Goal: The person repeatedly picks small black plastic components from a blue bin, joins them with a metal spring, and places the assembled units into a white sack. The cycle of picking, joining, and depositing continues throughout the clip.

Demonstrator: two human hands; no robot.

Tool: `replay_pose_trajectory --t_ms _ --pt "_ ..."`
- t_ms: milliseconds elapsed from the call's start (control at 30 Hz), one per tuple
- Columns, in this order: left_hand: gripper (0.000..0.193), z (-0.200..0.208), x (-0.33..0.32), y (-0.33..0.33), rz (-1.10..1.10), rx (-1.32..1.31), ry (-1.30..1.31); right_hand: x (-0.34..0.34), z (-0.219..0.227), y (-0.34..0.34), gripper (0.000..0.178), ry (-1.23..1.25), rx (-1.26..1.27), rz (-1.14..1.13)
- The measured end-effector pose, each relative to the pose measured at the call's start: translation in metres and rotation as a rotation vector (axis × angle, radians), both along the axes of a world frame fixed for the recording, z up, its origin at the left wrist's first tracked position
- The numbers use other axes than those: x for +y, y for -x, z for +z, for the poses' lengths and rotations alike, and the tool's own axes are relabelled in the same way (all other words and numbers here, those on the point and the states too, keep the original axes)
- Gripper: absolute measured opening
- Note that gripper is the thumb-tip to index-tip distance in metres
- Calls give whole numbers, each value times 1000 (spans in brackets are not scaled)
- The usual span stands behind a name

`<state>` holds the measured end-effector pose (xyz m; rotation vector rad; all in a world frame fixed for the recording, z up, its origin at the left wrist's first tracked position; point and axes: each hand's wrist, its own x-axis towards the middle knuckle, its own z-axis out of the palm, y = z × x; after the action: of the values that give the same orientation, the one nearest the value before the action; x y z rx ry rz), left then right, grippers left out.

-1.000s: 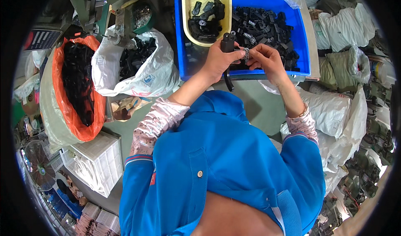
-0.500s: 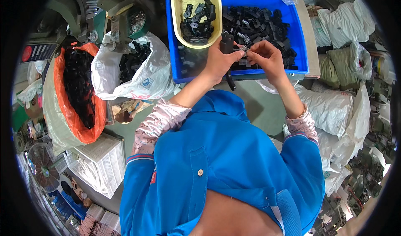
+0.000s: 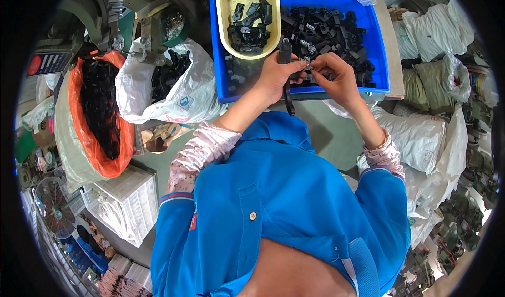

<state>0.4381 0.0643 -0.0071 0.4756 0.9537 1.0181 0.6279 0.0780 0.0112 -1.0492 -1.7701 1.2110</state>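
My left hand (image 3: 272, 80) is closed around a black plastic part (image 3: 285, 52), with a dark curved arm (image 3: 289, 100) hanging below the fingers. Thumb and fingers of my right hand (image 3: 339, 80) pinch a small shiny metal piece (image 3: 309, 64) beside the left thumb; its exact shape is too small to make out. Both hands are over the near edge of a blue tub (image 3: 380, 50) filled with black plastic parts (image 3: 336, 37). Silvery coil springs (image 3: 308, 47) lie among those parts. A yellow tray (image 3: 222, 26) with several black pieces (image 3: 251, 31) rests at the tub's left side.
Left of the tub stand a white sack (image 3: 134, 94) and an orange-lined sack (image 3: 126, 150), both holding black parts. A white plastic crate (image 3: 131, 207) sits below them. White sacks (image 3: 410, 139) are heaped at the right. Machinery (image 3: 94, 8) is at the far left.
Both hands stay close together over the tub's near edge. The black part has turned slightly in my left hand, and the right fingers have shifted a little at the metal piece.
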Motion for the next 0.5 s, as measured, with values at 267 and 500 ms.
replay_pose_trajectory --t_ms 267,500 --pt "30 -2 -4 -3 33 253 -355 2 4 1 24 451 165 -112" --pt "32 -1 -1 -1 -90 353 -421 15 9 -3 20 368 16 19"
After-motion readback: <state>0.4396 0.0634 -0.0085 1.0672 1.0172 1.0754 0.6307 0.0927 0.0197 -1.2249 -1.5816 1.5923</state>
